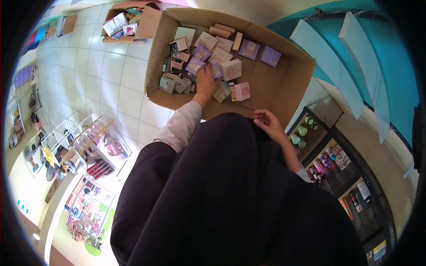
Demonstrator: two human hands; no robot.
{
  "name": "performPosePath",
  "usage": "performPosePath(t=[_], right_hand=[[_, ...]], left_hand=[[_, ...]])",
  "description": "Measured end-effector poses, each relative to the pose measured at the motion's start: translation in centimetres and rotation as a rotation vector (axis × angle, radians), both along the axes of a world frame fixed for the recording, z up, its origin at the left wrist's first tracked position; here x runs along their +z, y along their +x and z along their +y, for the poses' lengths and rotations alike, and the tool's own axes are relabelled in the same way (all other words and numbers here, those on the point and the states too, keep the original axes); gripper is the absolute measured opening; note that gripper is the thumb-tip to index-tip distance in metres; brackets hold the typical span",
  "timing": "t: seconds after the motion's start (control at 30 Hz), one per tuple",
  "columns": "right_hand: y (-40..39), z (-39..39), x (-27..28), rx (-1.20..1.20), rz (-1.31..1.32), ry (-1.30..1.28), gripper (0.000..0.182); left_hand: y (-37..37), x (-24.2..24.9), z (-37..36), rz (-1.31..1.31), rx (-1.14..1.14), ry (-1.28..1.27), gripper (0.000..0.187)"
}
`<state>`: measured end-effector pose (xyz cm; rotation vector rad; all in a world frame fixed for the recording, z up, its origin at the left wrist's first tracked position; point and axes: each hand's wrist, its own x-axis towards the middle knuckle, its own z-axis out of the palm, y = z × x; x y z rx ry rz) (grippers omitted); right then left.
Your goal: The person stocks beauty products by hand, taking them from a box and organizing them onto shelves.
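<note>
A large open cardboard box (pixel 284 82) holds many small boxes, heaped mostly on its left side. My left hand (pixel 207 83) reaches over the near wall into the heap, its fingertips by a purple box (pixel 216 70); whether it grips that box is unclear. A purple box with a tan panel (pixel 195 65) lies just left of the fingers. My right hand (pixel 269 123) is at the near rim, fingers slightly curled and apart, holding nothing. A white and pink box (pixel 242 91) lies inside between my hands. Another purple box (pixel 270 56) lies toward the right.
A smaller carton (pixel 148 24) with mixed goods stands on the tiled floor (pixel 126 71) at upper left. Dark shelves (pixel 350 177) with bottles stand at right, white panels (pixel 328 66) at upper right. Wire racks (pixel 73 122) and displays are at left.
</note>
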<state>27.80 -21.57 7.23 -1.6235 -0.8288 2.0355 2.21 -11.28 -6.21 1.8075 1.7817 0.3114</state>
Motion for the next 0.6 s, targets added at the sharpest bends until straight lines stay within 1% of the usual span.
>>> performPosePath(t=[0.1,0.2,0.3,0.4,0.5,0.6], right_hand=[[0.0,-0.1,0.1,0.009,-0.008,-0.01,0.033],[0.0,-0.1,0.2,0.024,-0.014,-0.013,0.033],[-0.1,-0.1,0.0,0.029,-0.007,-0.003,0.032],[-0.6,-0.2,-0.4,0.027,0.018,-0.003,0.033],[-0.5,-0.2,-0.2,0.034,0.011,-0.014,0.033],[-0.4,0.1,0.2,0.051,-0.003,-0.006,0.033]], left_hand=[[1.8,-0.1,-0.6,-0.016,-0.002,0.091,0.07],[3.3,0.5,-1.1,-0.118,-0.102,0.115,0.064],[5.1,0.8,-1.2,-0.216,-0.288,0.127,0.058],[7.0,0.8,-2.4,-0.496,-0.318,0.038,0.055],[6.4,2.3,-2.4,-0.381,-0.425,0.018,0.056],[3.2,3.7,-1.7,-0.189,-0.172,-0.014,0.056]])
